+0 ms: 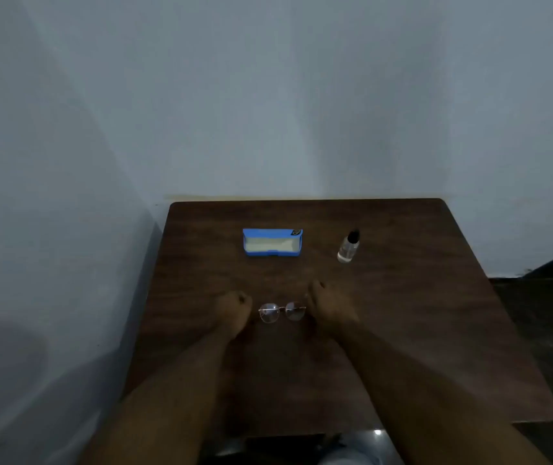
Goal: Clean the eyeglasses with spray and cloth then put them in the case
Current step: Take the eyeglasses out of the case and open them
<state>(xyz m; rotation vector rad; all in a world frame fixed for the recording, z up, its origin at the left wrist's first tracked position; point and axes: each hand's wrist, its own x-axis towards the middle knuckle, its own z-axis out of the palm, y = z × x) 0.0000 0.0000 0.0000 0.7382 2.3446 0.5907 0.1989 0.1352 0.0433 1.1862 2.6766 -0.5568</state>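
Thin metal-framed eyeglasses [282, 311] sit on the dark wooden table [402, 313], lenses facing me. My left hand [233, 308] is curled into a loose fist just left of the frame, with a small gap between them. My right hand [327, 307] is curled at the frame's right end and touches it; whether it grips the frame is too dark to tell. Farther back lies an open blue case [272, 242] with a pale lining. To its right stands a clear spray bottle [348, 247] with a black cap. I see no separate cloth.
The table stands against a pale wall [268, 112], with another wall close on its left side. The floor drops away dark beyond the table's right edge. My lap shows below the table's near edge.
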